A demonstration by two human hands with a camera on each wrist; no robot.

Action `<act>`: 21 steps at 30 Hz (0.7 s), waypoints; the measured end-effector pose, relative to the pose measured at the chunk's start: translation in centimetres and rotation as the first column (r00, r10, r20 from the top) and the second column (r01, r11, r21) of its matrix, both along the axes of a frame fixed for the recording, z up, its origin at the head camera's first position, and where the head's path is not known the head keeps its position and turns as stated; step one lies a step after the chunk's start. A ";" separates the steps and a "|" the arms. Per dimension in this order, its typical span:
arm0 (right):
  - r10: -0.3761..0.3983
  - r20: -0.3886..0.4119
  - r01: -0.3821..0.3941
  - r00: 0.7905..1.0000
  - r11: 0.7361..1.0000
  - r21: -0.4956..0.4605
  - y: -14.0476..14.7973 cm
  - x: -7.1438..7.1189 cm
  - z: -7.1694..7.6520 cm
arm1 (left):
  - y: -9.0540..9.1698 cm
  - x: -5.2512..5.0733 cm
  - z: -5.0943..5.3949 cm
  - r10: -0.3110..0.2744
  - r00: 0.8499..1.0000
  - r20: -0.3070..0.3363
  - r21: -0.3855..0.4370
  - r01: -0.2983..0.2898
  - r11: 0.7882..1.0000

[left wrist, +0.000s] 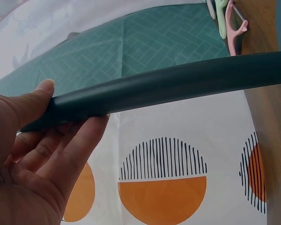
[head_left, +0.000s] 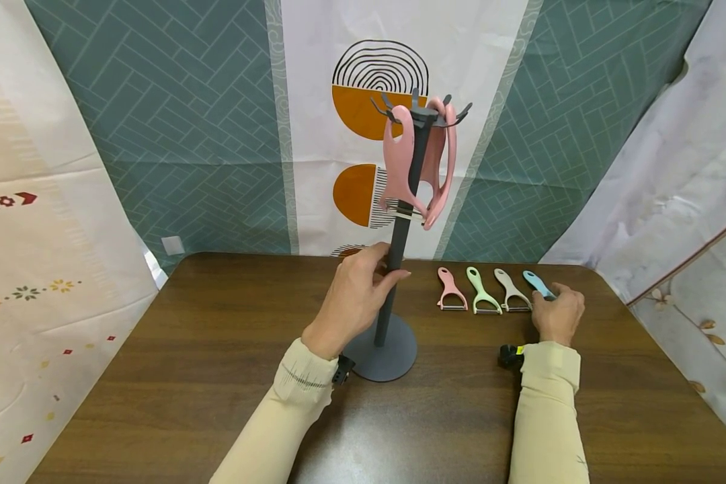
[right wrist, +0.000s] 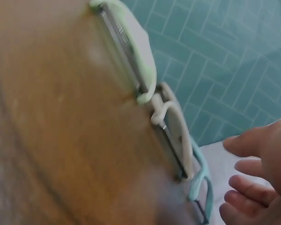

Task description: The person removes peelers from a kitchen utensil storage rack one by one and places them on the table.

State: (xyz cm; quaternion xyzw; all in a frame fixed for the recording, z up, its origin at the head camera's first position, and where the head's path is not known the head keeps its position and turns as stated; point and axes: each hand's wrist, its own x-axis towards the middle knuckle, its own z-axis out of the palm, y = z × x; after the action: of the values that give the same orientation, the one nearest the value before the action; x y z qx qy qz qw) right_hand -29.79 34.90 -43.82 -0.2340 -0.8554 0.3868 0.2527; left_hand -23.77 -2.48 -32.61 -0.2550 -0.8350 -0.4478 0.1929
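My left hand (head_left: 352, 296) holds the dark post of a hook stand (head_left: 401, 232), thumb on one side and fingers on the other; the left wrist view shows the post (left wrist: 164, 86) between them. Pink peelers (head_left: 399, 158) hang from the hooks at the top. At the right, my right hand (head_left: 558, 314) is by a blue peeler (head_left: 537, 282) and covers its lower part in the head view. In the right wrist view the fingers (right wrist: 248, 143) are spread beside the blue peeler (right wrist: 203, 173), apart from it.
Left of the blue peeler lie a pink peeler (head_left: 450, 289), a green peeler (head_left: 481, 289) and a beige peeler (head_left: 511, 289) in a row. The stand's round base (head_left: 393, 363) rests on the brown table (head_left: 218, 376). Patterned cloth (head_left: 206, 134) hangs behind.
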 end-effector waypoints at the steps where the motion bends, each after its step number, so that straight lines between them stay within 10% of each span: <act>1: 0.003 -0.009 -0.004 1.000 1.000 -0.013 -0.1 0.0 0.2 | 0.0 0.0 0.0 0.000 1.000 -0.001 0.000 0.000 1.000; 14: 0.049 -0.074 -0.061 0.996 0.984 -0.167 -2.5 0.4 5.4 | 0.0 0.0 -0.1 0.008 1.000 -0.004 0.005 -0.008 1.000; 21: 0.103 -0.302 -0.163 0.948 0.970 -0.181 -4.5 1.0 8.0 | 0.1 -0.1 -0.2 0.008 1.000 -0.013 0.004 -0.008 1.000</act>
State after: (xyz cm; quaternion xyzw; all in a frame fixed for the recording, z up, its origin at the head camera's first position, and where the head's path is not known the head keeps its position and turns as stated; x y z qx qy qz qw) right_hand -28.82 30.36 -35.86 -0.1406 -0.7789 0.5187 0.3232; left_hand -23.85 -2.39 -32.77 -0.2543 -0.8337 -0.4472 0.2008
